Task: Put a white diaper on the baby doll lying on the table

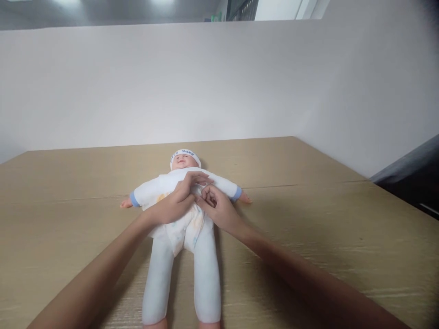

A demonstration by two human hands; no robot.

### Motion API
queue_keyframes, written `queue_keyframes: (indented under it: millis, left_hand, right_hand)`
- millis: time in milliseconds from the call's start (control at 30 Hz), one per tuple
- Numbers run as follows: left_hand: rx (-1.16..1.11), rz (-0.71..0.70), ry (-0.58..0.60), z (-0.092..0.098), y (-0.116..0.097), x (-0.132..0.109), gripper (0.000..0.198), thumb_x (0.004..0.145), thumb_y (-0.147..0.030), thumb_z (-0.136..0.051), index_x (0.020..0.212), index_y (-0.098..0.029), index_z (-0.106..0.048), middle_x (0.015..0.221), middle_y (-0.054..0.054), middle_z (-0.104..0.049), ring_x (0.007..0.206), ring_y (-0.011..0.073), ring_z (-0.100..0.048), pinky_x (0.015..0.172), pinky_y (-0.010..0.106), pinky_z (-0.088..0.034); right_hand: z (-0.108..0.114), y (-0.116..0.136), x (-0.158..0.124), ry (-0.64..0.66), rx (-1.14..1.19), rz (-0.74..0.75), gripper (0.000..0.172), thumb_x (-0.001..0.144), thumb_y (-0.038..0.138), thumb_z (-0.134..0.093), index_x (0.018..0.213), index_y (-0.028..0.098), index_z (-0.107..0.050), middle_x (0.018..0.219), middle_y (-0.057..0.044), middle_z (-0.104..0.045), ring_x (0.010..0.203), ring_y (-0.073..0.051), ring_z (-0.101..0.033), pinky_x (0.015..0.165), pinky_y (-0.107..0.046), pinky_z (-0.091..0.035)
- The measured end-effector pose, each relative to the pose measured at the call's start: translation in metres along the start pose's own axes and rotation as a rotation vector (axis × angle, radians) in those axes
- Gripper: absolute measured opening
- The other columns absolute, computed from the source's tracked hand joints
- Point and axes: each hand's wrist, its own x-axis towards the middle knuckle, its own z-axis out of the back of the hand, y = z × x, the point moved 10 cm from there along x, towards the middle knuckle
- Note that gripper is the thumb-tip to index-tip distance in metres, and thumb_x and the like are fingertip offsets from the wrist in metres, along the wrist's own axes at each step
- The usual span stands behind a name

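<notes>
A baby doll (207,278) in a white outfit with blue cuffs lies on its back, arms spread and legs toward me. Round its hips and belly is a white diaper (181,235) with pale coloured prints. My left hand (176,201) lies across the doll's belly on the diaper's upper part, its fingers stretched to the right and its thumb apart from them. Beside it, my right hand (221,210) is closed, with curled fingers and the thumb pinching at the diaper's upper right edge. What lies right under the fingertips is partly hidden.
The doll rests on a wide wooden table (85,183) with a seam running across it. A pale partition wall (154,82) stands behind the table and continues along the right. A dark object (411,178) is at the far right edge.
</notes>
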Motion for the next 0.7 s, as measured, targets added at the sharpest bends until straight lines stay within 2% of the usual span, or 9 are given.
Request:
queue_keyframes:
  millis: [100, 200, 333, 467, 567, 700]
  left_hand:
    - [-0.131, -0.001, -0.033, 0.004, 0.004, 0.000, 0.059, 0.095, -0.005, -0.046, 0.149, -0.027, -0.050, 0.158, 0.010, -0.057, 0.154, 0.0263, -0.048, 0.129, 0.052, -0.041]
    - [-0.182, -0.063, -0.234, 0.027, 0.001, -0.009, 0.042, 0.098, -0.007, -0.047, 0.133, -0.026, -0.062, 0.144, 0.009, -0.065, 0.144, 0.0258, -0.057, 0.124, 0.049, -0.045]
    - [-0.100, -0.175, -0.529, 0.062, -0.009, -0.045, 0.020, 0.109, -0.021, -0.051, 0.118, -0.025, -0.068, 0.123, 0.008, -0.069, 0.130, 0.0255, -0.062, 0.116, 0.045, -0.047]
    - [0.151, -0.115, -0.647, 0.072, 0.000, -0.093, 0.014, 0.110, -0.026, -0.055, 0.117, -0.025, -0.067, 0.121, 0.008, -0.067, 0.125, 0.0248, -0.061, 0.110, 0.042, -0.045]
    - [0.279, -0.003, -0.710, 0.074, 0.020, -0.128, 0.015, 0.110, -0.030, -0.056, 0.123, -0.025, -0.062, 0.125, 0.008, -0.066, 0.123, 0.0247, -0.060, 0.104, 0.040, -0.044]
    - [0.353, 0.177, -0.785, 0.079, 0.044, -0.160, 0.026, 0.108, -0.042, -0.058, 0.126, -0.023, -0.056, 0.126, 0.009, -0.063, 0.116, 0.0261, -0.057, 0.101, 0.042, -0.044]
  right_hand:
    - [0.000, 0.002, 0.000, 0.007, -0.015, 0.003, 0.027, 0.094, 0.041, -0.073, 0.090, 0.026, -0.051, 0.069, 0.009, -0.037, 0.062, -0.014, -0.038, 0.059, -0.031, -0.033]
    - [0.005, 0.015, -0.002, -0.005, -0.041, 0.043, 0.025, 0.095, 0.041, -0.074, 0.098, 0.026, -0.054, 0.071, 0.009, -0.040, 0.064, -0.015, -0.043, 0.061, -0.031, -0.036]
    - [0.016, 0.045, -0.005, -0.049, -0.075, 0.147, 0.015, 0.102, 0.038, -0.066, 0.100, 0.025, -0.059, 0.086, 0.002, -0.057, 0.075, -0.017, -0.054, 0.069, -0.033, -0.045]
    - [0.019, 0.083, -0.002, -0.066, -0.182, 0.262, 0.012, 0.105, 0.034, -0.061, 0.097, 0.026, -0.060, 0.089, 0.000, -0.063, 0.080, -0.018, -0.058, 0.078, -0.035, -0.048]
    - [0.000, 0.108, 0.006, 0.006, -0.317, 0.305, 0.007, 0.104, 0.030, -0.062, 0.098, 0.026, -0.062, 0.095, -0.001, -0.068, 0.089, -0.021, -0.061, 0.088, -0.037, -0.050]
    - [-0.049, 0.120, 0.019, 0.220, -0.448, 0.292, 0.007, 0.105, 0.031, -0.061, 0.109, 0.027, -0.066, 0.118, -0.004, -0.074, 0.117, -0.025, -0.064, 0.105, -0.043, -0.048]
